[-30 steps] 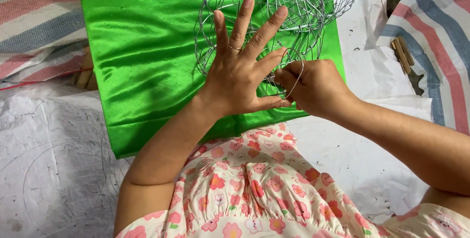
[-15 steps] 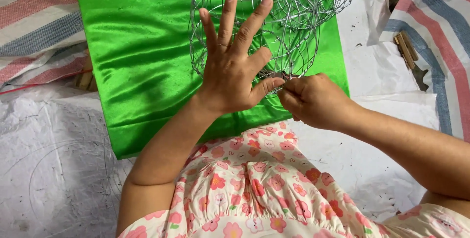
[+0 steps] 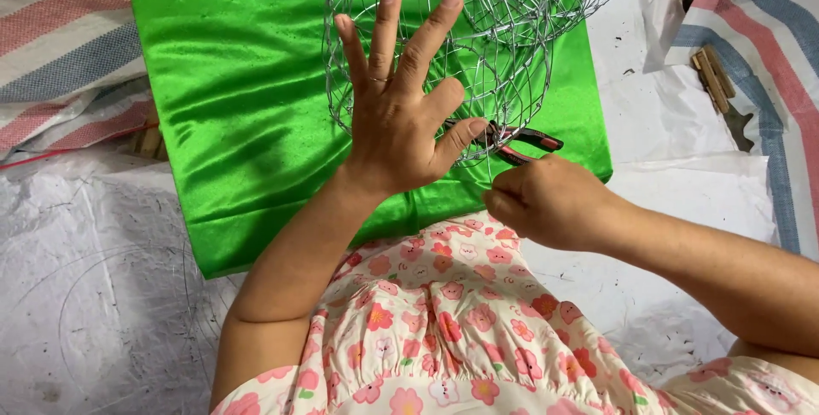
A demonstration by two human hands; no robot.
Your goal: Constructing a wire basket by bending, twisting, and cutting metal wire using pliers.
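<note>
Pressing flat on the wire frame [image 3: 478, 48], the left hand [image 3: 401, 116] has its fingers spread wide and its palm on the mesh; this grip is open and closes on nothing, it only holds the frame down. The frame lies on the green cloth [image 3: 239, 116], near the cloth's far right corner, and a part of it goes out of view at the top. The right hand [image 3: 550, 202] is at the near edge of the frame, its grip closed around the handles of the pliers [image 3: 520, 140], whose nose meets the wire just beside the left thumb. The frame looks light and springy, I judge: thin wire that bends easily and may have sharp cut ends, so it is better held with a flat palm or at the thicker rim wire. Right of the frame, well apart, small wooden pieces [image 3: 712, 78] lie on the white sheet [image 3: 648, 125].
</note>
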